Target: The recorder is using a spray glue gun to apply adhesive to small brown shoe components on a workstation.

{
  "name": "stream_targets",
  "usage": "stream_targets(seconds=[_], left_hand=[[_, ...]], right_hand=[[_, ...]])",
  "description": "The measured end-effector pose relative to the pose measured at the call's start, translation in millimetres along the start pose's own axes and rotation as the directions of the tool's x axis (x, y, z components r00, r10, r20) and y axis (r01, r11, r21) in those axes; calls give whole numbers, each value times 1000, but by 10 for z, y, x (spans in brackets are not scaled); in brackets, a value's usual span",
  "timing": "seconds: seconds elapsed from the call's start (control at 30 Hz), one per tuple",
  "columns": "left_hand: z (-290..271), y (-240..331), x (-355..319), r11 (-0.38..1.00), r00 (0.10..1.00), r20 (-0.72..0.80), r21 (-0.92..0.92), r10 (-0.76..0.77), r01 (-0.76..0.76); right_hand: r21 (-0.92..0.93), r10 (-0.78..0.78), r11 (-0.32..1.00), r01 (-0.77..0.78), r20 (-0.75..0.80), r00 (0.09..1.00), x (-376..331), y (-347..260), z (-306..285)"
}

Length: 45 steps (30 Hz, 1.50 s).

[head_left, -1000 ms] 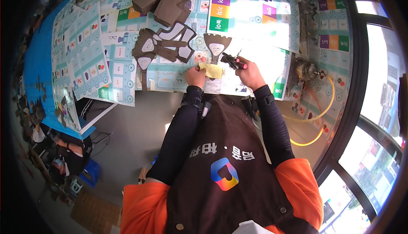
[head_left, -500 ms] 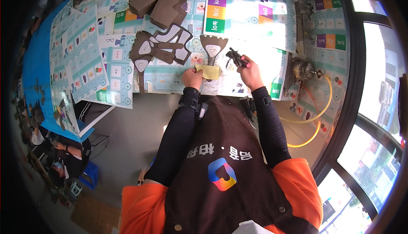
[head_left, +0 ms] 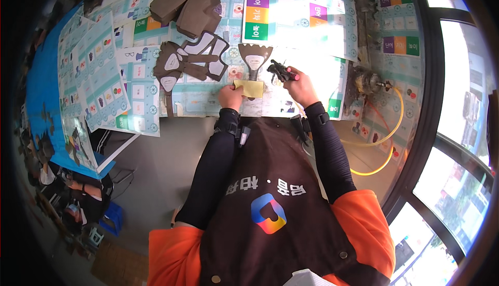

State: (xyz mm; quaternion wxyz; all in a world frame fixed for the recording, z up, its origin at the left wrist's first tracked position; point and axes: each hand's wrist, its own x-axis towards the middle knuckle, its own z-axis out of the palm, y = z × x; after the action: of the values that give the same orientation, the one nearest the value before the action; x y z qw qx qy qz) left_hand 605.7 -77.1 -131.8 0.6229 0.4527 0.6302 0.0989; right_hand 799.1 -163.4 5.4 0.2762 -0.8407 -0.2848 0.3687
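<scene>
Several brown pieces [head_left: 189,67] lie left on the desk [head_left: 200,108]. My left grip [head_left: 230,98] is closed on the left edge of a yellow card [head_left: 250,89], which crosses the stem of a fan-shaped piece [head_left: 254,51]. Rightward, a black tool [head_left: 279,71] juts from my right grip [head_left: 299,86], fingers curled around it.

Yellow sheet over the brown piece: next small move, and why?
Probably move the dark brush-like tool in the right hand leftward to the brown fan-shaped piece, just above the yellow sheet. The left hand holds the sheet by its left edge across the piece's narrow stem, and the tool is close by on the right, apart from the piece.
</scene>
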Motion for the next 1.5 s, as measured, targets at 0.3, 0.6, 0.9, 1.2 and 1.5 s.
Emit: stream_targets(seconds=[0.3, 0.6, 0.9, 1.2, 1.5], left_hand=[[-1, -26, 11, 1000, 1000, -10, 17, 24, -24], [-10, -54, 32, 998, 999, -9, 55, 44, -43], [-15, 11, -9, 999, 1000, -22, 49, 12, -11], [-30, 15, -11, 999, 1000, 5, 33, 9, -9], [-21, -65, 33, 999, 999, -32, 28, 18, -17]], right_hand=[[-51, 9, 999, -16, -134, 991, 49, 15, -49], [102, 1, 995, 11, -118, 993, 82, 123, -71], [-33, 61, 998, -61, 6, 998, -47, 98, -37], [46, 32, 998, -32, 1, 999, -21, 94, -71], [10, -93, 996, 92, 48, 995, 96, -245, 77]])
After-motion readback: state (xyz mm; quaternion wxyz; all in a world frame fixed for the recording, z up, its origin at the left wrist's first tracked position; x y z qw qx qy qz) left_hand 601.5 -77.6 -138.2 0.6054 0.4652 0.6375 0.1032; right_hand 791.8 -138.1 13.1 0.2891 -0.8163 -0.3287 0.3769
